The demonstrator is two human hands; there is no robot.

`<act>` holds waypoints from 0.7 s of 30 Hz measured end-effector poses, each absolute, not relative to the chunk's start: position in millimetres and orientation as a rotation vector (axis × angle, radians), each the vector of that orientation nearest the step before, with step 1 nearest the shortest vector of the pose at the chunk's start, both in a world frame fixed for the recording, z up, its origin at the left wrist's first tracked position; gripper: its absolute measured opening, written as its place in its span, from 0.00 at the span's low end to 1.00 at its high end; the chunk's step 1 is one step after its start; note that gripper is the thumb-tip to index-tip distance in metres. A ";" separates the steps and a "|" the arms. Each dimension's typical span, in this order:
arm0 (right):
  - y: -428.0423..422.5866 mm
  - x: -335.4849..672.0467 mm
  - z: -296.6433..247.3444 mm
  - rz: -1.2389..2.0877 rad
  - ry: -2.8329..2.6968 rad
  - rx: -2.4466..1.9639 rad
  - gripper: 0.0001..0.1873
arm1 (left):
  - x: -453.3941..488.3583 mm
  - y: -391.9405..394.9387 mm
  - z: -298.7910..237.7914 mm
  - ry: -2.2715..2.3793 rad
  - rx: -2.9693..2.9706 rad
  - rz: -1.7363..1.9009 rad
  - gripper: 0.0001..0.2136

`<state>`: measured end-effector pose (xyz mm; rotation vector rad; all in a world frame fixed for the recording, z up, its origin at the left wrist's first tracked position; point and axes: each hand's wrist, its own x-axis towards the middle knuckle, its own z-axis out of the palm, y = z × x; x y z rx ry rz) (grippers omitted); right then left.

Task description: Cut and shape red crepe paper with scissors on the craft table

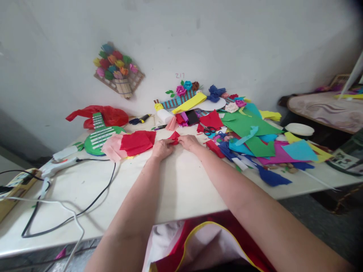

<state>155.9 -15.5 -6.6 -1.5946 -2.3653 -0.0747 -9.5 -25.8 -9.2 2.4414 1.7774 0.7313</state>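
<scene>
Both my hands meet at the middle of the white table [176,185]. My left hand [162,148] and my right hand [189,142] pinch a small folded piece of red paper [174,137] between their fingertips, fingers closed on it. Just left of my left hand lies a larger red paper sheet [137,142] on top of a pink sheet [113,148].
A pile of coloured paper sheets [255,139] covers the right of the table, with black scissors [209,130] and a white paper plate [299,129]. A glue gun [61,162] and black cable [93,200] lie at left. A green paper guitar [99,138] and red plastic bag [107,114] sit behind.
</scene>
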 end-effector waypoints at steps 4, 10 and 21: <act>-19.6 160.6 -2.8 -0.054 -2.378 -1.572 0.15 | -8.9 -25.0 -9.8 1.793 2.411 0.786 0.15; -24.4 162.5 0.9 -0.028 -2.363 -1.500 0.22 | -11.3 -23.0 -11.2 1.772 2.378 0.826 0.14; -15.6 162.2 -9.7 -0.073 -2.310 -1.454 0.11 | -14.4 -19.4 -15.8 1.634 2.337 0.938 0.14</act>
